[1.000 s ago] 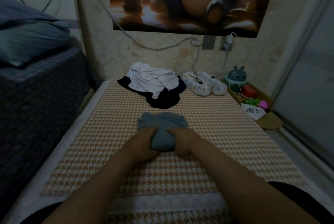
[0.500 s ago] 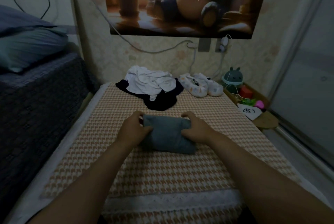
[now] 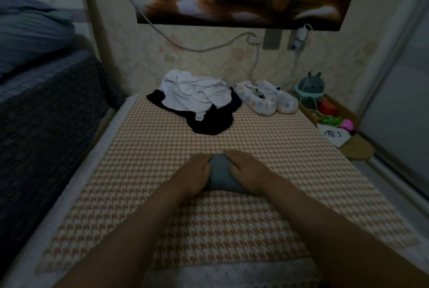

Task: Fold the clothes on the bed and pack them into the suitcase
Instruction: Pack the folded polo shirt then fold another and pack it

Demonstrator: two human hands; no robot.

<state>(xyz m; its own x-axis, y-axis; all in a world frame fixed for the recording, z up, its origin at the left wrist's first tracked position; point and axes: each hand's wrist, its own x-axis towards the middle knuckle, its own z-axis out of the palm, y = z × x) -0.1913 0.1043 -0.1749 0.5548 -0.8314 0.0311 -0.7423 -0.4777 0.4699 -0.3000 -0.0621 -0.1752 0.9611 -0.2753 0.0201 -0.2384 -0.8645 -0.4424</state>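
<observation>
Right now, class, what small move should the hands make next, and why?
Probably lift the folded grey garment: the left hand and right hand clasp it from both sides, and it looks compact. The white garment and dark garment beyond lie unfolded.

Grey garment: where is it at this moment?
In the head view, the grey garment lies mid-bed on the checked cover, held between the left hand and right hand.
</observation>
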